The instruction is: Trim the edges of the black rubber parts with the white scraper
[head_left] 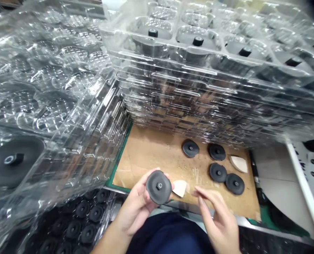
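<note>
My left hand (139, 203) is closed around the edge of a black rounded plastic cap (159, 187), its face with the small central stem turned up toward me. Just right of its fingertips is a white wedge-shaped piece (179, 188) on the cardboard; whether a finger touches it I cannot tell. Over the cardboard's front edge, my right hand (219, 215) has its thumb and fingers a little apart, with nothing visible in them. Several more black caps (218, 172) lie on the cardboard (151, 148) to the right, beside another white wedge piece (238, 163).
Tall stacks of clear plastic trays rise behind (199, 88) and at the left (88, 130), some pockets holding black caps. Below left, a tray of black caps (74, 227) sits lower than the bench. A white perforated panel (311, 169) stands at the right.
</note>
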A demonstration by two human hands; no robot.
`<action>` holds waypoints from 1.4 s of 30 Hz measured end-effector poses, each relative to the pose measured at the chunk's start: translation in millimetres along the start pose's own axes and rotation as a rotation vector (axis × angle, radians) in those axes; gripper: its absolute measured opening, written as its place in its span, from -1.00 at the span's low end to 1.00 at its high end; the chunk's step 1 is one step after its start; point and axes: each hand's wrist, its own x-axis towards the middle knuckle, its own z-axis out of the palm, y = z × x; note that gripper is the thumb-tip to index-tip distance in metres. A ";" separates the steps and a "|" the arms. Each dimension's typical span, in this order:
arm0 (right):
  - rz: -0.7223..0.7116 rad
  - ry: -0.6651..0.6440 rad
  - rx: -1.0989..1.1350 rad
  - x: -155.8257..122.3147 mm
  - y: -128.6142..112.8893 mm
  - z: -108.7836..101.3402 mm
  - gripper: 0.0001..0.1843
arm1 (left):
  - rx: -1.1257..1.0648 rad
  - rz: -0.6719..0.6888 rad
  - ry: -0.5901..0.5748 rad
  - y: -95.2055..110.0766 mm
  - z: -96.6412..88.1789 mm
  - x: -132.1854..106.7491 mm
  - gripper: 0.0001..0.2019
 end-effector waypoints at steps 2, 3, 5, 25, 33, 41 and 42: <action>0.107 -0.065 -0.075 -0.1 7.2 12.8 -0.70 | -0.004 0.003 0.030 0.9 2.0 -1.3 -0.44; 0.129 -0.100 -0.106 -0.1 10.2 20.7 -0.69 | -0.005 0.009 0.059 0.8 3.6 -1.8 -0.45; 0.118 -0.126 -0.121 -1.7 14.2 36.0 -0.69 | -0.017 0.038 0.128 -0.4 7.0 -2.4 -0.48; -0.252 -0.199 0.211 36.2 -81.0 -38.8 -0.78 | 0.202 0.023 0.148 -35.6 59.8 -12.2 -0.51; -0.278 -0.059 0.267 17.6 -77.1 -41.2 -0.75 | 0.235 0.033 0.101 -39.7 64.2 -16.3 -0.45; -0.284 -0.084 0.239 14.5 -66.3 -63.4 -0.76 | 0.258 0.022 0.040 -34.9 76.1 -17.4 -0.41; -0.242 -0.099 0.210 10.1 -63.2 -66.9 -0.76 | 0.254 0.021 0.047 -34.2 76.5 -17.0 -0.40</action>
